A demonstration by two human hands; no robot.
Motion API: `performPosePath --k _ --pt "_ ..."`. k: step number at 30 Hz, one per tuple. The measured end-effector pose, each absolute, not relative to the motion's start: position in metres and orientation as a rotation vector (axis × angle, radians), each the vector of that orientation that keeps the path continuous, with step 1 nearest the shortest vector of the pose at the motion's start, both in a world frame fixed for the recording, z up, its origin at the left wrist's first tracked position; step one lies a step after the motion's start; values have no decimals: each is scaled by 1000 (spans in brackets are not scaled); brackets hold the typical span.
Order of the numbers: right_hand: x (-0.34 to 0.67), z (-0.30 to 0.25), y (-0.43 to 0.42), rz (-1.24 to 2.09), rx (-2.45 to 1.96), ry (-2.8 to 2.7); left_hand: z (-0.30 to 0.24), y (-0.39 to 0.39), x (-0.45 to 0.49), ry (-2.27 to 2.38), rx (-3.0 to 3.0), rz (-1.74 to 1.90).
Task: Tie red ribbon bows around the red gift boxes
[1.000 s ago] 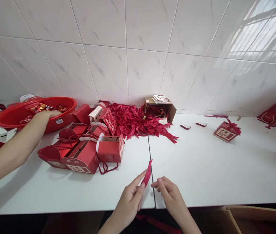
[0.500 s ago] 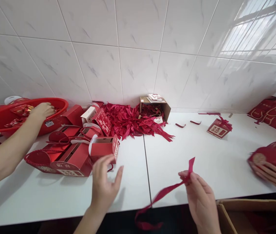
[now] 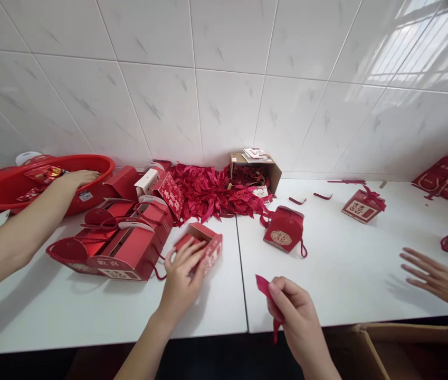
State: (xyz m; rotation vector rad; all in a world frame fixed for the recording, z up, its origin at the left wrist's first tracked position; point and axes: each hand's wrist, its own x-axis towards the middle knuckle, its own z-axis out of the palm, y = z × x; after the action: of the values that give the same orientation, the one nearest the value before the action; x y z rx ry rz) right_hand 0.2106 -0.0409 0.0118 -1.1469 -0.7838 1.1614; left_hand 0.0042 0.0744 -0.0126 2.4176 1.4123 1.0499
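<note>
My left hand [image 3: 184, 277] grips a red gift box [image 3: 212, 249], its fingers over the top and its thumb at the near side. The box appears tilted on the white table. Its far side shows, while part of it is hidden by my fingers. Between the thumb and curled fingers of my right hand [image 3: 297, 309] is a dark red ribbon [image 3: 264, 286], one end sticking up and the other hanging below. Beyond that hand stands another red box [image 3: 285, 230] with a round gold emblem and a cord loop. Several red boxes with cord handles [image 3: 124, 250] stand left of my left hand.
A heap of red ribbons [image 3: 208, 192] lies by the wall beside a small cardboard box [image 3: 275, 177]. A co-worker's arm reaches into a red basin [image 3: 107, 166] at left. Another person's hand [image 3: 437, 277] is at right. An open carton [image 3: 372, 348] stands at the front edge.
My left hand has closed on a red box, which has shifted right. My right hand moved left with the ribbon. Another red box now stands mid-table. The hand at right has left its box.
</note>
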Motion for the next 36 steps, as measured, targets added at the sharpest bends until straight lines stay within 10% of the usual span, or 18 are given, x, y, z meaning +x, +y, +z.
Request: performPosePath --k 36 --pt "169 10 3 1025 -1247 -981 6 41 25 1156 2134 938"
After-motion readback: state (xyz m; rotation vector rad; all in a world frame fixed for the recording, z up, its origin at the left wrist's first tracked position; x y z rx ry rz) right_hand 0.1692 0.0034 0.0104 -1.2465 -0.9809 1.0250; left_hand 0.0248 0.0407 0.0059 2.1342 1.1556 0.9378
